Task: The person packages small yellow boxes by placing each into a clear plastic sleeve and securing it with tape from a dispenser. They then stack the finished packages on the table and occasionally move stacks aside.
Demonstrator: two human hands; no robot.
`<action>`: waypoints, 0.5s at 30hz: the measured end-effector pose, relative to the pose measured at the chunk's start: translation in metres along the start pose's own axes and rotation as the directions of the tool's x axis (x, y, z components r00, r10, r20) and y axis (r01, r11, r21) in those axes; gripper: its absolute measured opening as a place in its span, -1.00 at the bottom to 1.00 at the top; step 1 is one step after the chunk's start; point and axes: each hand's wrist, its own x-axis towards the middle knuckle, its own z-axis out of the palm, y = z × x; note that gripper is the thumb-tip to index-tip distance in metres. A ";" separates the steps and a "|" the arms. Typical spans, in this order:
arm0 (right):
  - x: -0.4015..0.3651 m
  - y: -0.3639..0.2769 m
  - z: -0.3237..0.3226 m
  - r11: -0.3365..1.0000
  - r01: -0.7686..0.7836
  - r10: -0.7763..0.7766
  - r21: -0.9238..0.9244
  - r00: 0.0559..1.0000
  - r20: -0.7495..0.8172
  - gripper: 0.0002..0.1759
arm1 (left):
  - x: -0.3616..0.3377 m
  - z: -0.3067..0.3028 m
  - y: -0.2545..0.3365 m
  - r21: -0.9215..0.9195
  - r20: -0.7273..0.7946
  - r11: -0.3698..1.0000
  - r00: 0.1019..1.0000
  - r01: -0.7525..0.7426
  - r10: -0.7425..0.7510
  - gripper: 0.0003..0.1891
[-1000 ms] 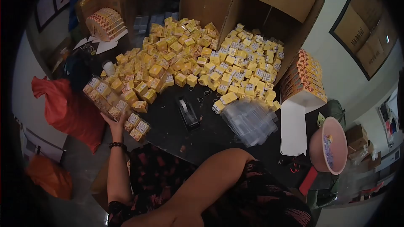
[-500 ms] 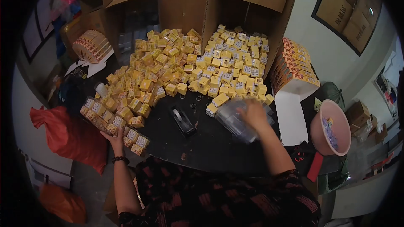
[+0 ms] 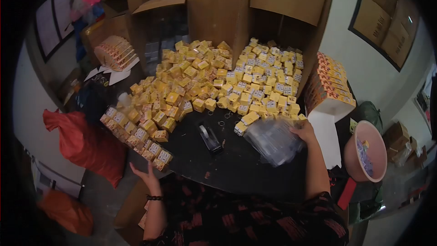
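My left hand (image 3: 148,177) has its fingers spread, just below a row of small yellow printed boxes (image 3: 136,141) with white-patterned tops along the table's left edge. Nothing is in that hand. My right hand (image 3: 306,133) grips the right edge of a stack of clear plastic sheets or trays (image 3: 274,143), which is smeared by motion; their exact kind is hard to make out. A black tape dispenser (image 3: 210,139) sits between the hands. Loose yellow boxes (image 3: 193,75) are heaped behind it, and another heap of yellow-and-white pieces (image 3: 264,79) lies behind the plastic.
Large open cardboard cartons (image 3: 218,13) stand at the back. Nested printed display boxes (image 3: 330,84) are at the right, with a similar stack (image 3: 116,54) at the left. A pink basin (image 3: 366,152) stands right; a red sack (image 3: 86,143) is left. Several metal rings (image 3: 221,123) lie on the table.
My left hand has let go of the row of boxes and drawn back toward me. My right hand has moved from above the clear plastic to its right edge. The view has shifted.
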 end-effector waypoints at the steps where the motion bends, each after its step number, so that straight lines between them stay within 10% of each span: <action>1: 0.002 0.000 0.004 0.995 0.017 -0.023 -0.102 0.998 -0.052 -0.24 | -0.016 -0.007 0.007 0.066 0.030 0.995 0.997 -0.072 0.070 -0.14; 4: -0.029 -0.052 -0.023 0.996 -0.030 0.020 -0.088 0.993 -0.114 -0.49 | -0.058 -0.005 0.067 0.174 0.120 0.912 0.928 -0.370 0.353 -0.29; 5: -0.033 -0.056 -0.023 0.973 0.066 -0.024 0.222 0.982 -0.186 -0.63 | -0.062 -0.004 0.079 0.187 0.102 0.914 0.932 -0.361 0.347 -0.29; 7: -0.062 -0.088 -0.033 0.783 0.302 -0.173 0.544 0.945 -0.277 -0.84 | -0.070 -0.003 0.099 0.054 0.569 0.766 0.650 -0.641 0.504 -0.45; 9: -0.130 -0.156 -0.035 0.663 0.550 -0.492 0.507 0.831 -0.259 -0.89 | -0.084 0.015 0.135 -0.119 0.632 0.765 0.546 -0.633 0.550 -0.57; 12: -0.203 -0.216 -0.011 0.388 0.813 -0.867 0.434 0.482 -0.128 -0.82 | -0.103 0.029 0.164 -0.151 0.630 0.797 0.565 -0.584 0.533 -0.58; 15: -0.227 -0.223 0.026 0.365 0.713 -0.854 0.599 0.512 -0.089 -0.83 | -0.108 0.030 0.145 -0.252 0.551 0.915 0.730 -0.316 0.404 -0.61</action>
